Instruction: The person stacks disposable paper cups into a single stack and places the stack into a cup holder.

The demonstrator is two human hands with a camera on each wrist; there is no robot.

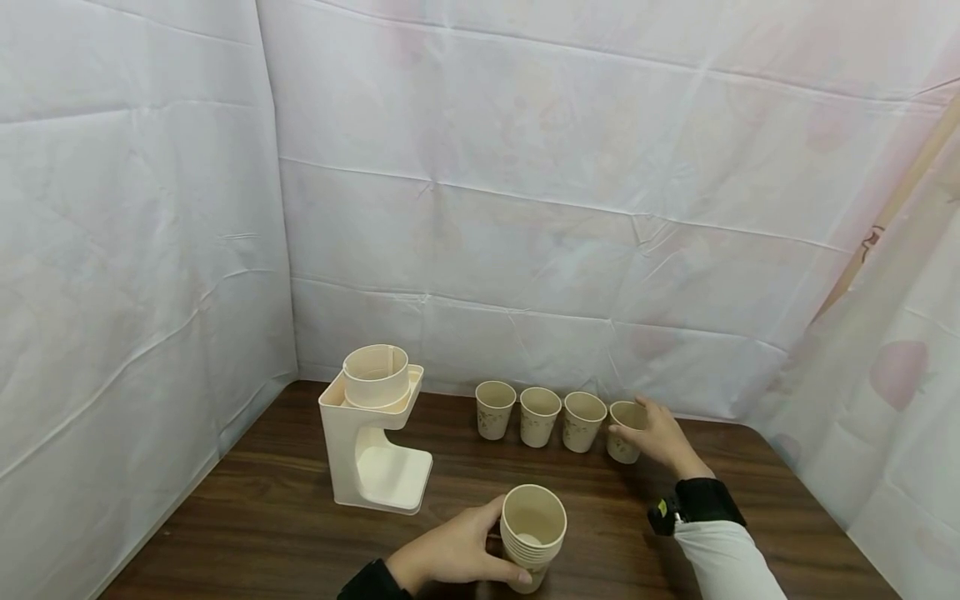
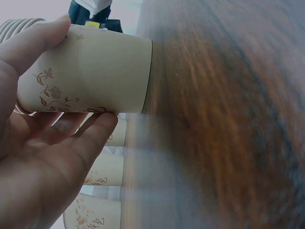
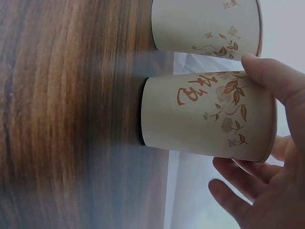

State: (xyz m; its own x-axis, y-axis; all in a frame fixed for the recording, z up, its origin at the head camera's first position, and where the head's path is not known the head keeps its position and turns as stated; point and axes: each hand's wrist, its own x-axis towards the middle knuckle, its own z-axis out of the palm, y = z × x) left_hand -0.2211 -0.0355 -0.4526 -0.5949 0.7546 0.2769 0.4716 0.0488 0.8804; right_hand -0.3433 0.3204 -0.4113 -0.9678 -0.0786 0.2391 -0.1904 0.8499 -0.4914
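My left hand grips a stack of beige paper cups near the table's front, thumb on one side and fingers round the other. In the left wrist view the lowest cup of the stack shows brown floral print, its base close to the tabletop. Farther back, my right hand holds the rightmost paper cup of a row by its upper part. The right wrist view shows this cup upright on the table, thumb and fingers on opposite sides near its rim.
Left of the held cup, three matching paper cups stand upright in the row. A cream cup-holder stand with a round ring piece on top is at the left. White cloth hangs behind the dark wooden table.
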